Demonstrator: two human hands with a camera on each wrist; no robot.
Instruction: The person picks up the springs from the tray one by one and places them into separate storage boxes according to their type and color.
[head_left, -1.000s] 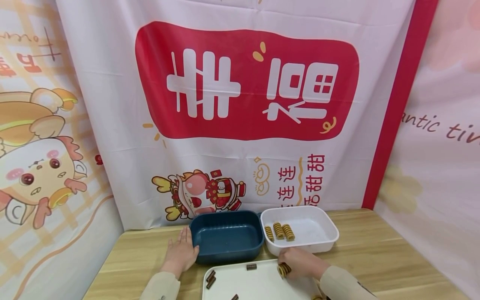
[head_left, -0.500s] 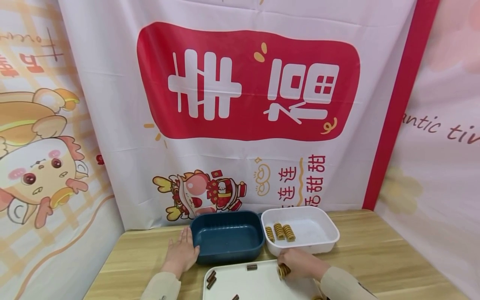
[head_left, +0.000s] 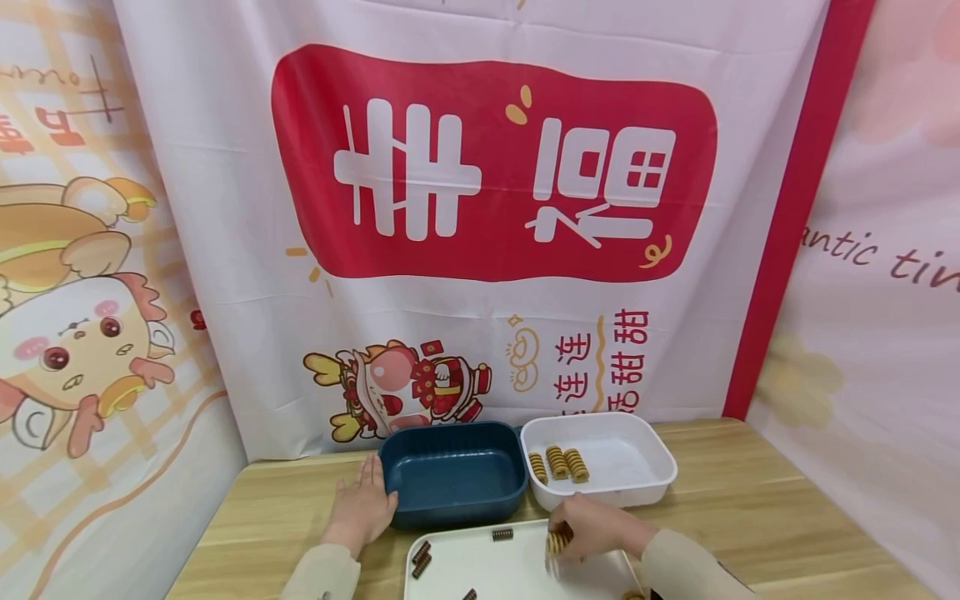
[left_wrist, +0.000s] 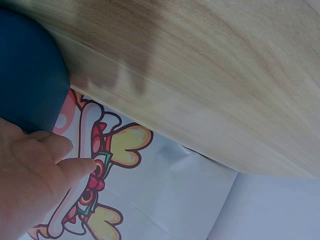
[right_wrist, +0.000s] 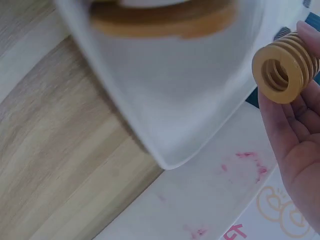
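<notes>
In the head view, a blue bin [head_left: 453, 482] and a white bin [head_left: 630, 460] stand side by side on the wooden surface [head_left: 757, 500], a printed banner [head_left: 487, 308] hanging behind them. Three yellow springs [head_left: 557, 463] lie toward the left end of the white bin. In front of both bins is a white tray [head_left: 517, 575], cut off by the lower edge of view, with dark springs [head_left: 502, 534] scattered at its left and far side. The left hand [head_left: 360, 507] rests against the blue bin's left wall, fingers extended. The right hand [head_left: 594, 530] reaches over the tray in front of the white bin, pinching a yellow spring [head_left: 558, 542] and partly hiding it.

The left wrist view shows the blue bin's rounded corner beside the hand, whose fingers lie partly out of sight.

In the right wrist view, thumb and fingers grip the yellow spring from either side, its hollow end toward the camera. Another yellow spring [right_wrist: 165, 22], blurred, is over the tray; a dark spring shows just behind the held one.
</notes>
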